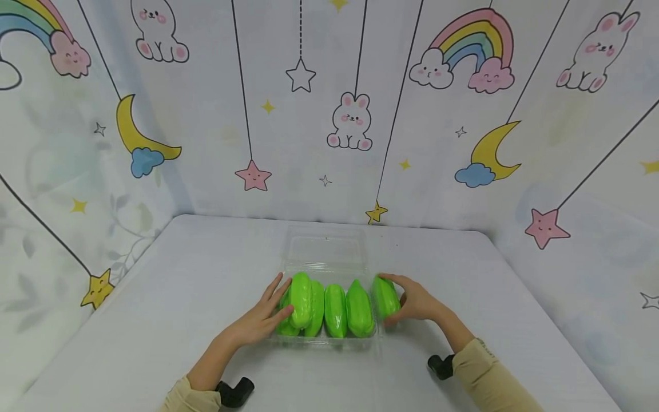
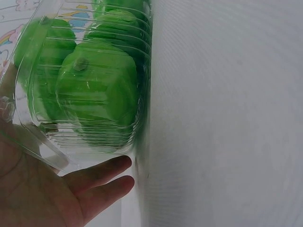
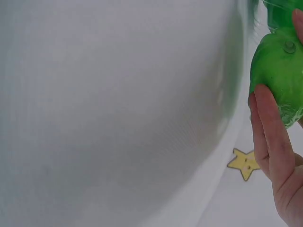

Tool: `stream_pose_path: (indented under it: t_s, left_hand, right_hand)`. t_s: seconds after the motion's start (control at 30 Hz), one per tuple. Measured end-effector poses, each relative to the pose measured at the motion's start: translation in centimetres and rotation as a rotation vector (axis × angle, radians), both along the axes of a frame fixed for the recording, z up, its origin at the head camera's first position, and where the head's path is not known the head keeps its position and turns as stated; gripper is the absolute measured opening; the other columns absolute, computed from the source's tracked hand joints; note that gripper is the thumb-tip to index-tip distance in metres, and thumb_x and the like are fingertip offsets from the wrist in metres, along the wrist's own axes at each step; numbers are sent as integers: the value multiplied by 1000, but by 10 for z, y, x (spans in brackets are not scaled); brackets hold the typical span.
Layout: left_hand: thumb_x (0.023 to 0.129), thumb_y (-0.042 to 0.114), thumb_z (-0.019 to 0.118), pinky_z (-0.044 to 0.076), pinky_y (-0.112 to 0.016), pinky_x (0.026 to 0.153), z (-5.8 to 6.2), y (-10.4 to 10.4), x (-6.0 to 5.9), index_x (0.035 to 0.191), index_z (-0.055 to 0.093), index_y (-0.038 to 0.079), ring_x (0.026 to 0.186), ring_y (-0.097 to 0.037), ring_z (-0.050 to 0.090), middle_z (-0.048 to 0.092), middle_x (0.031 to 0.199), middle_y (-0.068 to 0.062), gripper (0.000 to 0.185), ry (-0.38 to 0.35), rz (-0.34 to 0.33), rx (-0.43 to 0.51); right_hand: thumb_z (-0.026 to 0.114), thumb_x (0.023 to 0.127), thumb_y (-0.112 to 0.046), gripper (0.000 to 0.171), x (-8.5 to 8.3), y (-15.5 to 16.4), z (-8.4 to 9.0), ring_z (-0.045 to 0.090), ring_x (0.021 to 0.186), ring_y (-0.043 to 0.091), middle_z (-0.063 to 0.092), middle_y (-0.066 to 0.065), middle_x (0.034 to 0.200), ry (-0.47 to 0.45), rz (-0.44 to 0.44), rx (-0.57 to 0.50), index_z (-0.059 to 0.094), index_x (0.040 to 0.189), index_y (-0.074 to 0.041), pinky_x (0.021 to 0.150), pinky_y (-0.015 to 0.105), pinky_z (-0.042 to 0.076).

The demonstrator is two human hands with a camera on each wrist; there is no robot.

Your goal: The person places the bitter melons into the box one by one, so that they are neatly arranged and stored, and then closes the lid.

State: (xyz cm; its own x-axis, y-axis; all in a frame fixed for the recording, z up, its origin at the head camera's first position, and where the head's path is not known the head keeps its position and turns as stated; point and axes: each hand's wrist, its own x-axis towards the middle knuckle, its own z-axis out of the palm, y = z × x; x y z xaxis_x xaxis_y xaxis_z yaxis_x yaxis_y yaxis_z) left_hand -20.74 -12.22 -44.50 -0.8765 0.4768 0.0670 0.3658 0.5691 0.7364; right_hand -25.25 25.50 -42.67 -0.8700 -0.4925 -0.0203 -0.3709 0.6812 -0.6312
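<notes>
A clear plastic clamshell box [image 1: 329, 341] holds several shiny, ridged, green fruit-like pieces [image 1: 336, 312]. One piece [image 1: 301, 300] lies on top of others at the left end. My left hand [image 1: 259, 317] is against that end, thumb and fingers spread straight along the top piece; the left wrist view shows two straight fingers [image 2: 102, 172] outside the box wall. My right hand [image 1: 414, 300] grips another green piece [image 1: 385, 296] lengthwise between thumb and fingers, just beyond the right wall. In the right wrist view, a small round stub shows on the end of this green piece [image 3: 279, 71].
The box's transparent lid [image 1: 325, 252] lies open toward the back of the white table [image 1: 216, 269]. Behind and beside the table hangs a patterned cloth [image 1: 309, 131]. Black angled objects [image 1: 235, 392] are at both wrists, by the beige sleeves [image 1: 491, 377].
</notes>
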Motion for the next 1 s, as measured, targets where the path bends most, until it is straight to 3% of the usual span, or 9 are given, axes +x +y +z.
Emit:
stream_pose_path:
  t_s: [0.27,1.0]
  left_hand:
    - [98,36,39,21,-64,98,2,0,1,149,5,14,135,-40,6,-8,152,-13,64,-1,1,1]
    - [99,35,39,22,-64,97,3,1,1,148,6,12,135,-42,7,-8,152,-14,64,1,-7,7]
  right_hand:
    - [88,57,-30,102,3,7,18,58,61,14,36,21,137,28,-17,-57,34,140,-9,59,26,48]
    - [86,62,-21,98,12,8,50,59,74,20,34,18,136,3,-17,-181,31,142,-12,61,31,48]
